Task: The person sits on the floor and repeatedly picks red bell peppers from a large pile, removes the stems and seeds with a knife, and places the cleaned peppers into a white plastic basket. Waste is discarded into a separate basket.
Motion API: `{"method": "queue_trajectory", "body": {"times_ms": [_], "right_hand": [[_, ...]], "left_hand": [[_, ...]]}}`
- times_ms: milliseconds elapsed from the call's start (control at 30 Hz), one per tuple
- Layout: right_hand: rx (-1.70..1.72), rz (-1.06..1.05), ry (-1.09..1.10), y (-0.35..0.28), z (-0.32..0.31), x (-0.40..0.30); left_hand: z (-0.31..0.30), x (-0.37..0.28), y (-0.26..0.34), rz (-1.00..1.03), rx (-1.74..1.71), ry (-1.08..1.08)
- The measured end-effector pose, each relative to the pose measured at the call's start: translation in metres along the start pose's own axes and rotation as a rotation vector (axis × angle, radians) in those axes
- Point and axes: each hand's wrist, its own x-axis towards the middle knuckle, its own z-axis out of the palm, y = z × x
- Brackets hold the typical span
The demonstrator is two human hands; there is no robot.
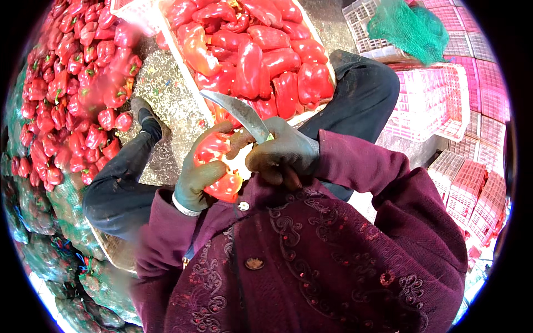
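Observation:
Gloved in dark grey-green, my left hand (195, 179) grips a red bell pepper (227, 187) that is cut open, its pale inside facing my right hand. The fingers and thumb wrap the pepper's outer side. My right hand (285, 152), also gloved, is closed around a knife; its curved blade (239, 110) points up and to the left, and the handle is hidden in the fist. A bit of green shows by the thumb at the blade's base. Just beyond both hands, a light-coloured crate (185, 79) holds many red peppers (250, 68), some of them cut open.
A large heap of whole red peppers (68, 95) lies at left, with green mesh sacks (73, 212) below it. At right stand a pink-white plastic crate (429, 100), green netting (410, 31) and stacked crates (466, 187). Scraps litter the concrete floor (160, 83).

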Motion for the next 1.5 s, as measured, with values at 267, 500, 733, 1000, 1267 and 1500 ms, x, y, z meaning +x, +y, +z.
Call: {"method": "queue_trajectory", "body": {"times_ms": [267, 500, 733, 1000, 1267, 1500], "right_hand": [[0.360, -0.082, -0.113, 0.025, -0.017, 0.003], [0.383, -0.034, -0.097, 0.009, -0.023, -0.012], [0.380, 0.006, -0.107, 0.008, -0.032, 0.003], [0.500, -0.051, -0.136, 0.045, -0.052, 0.024], [0.410, -0.128, -0.020, 0.001, -0.028, 0.027], [0.384, -0.379, 0.189, -0.009, -0.017, 0.026]], "left_hand": [[-0.013, 0.019, 0.013, 0.376, 0.515, 0.454], [-0.019, 0.090, 0.132, 0.554, 0.799, 0.611], [-0.068, 0.232, 0.179, 0.313, 1.715, 0.934], [-0.094, 0.298, 0.162, 0.778, 1.845, 0.886], [-0.094, 0.273, 0.158, 0.721, 1.813, 0.756], [-0.085, 0.189, 0.121, 1.009, 0.914, 0.700]]}}
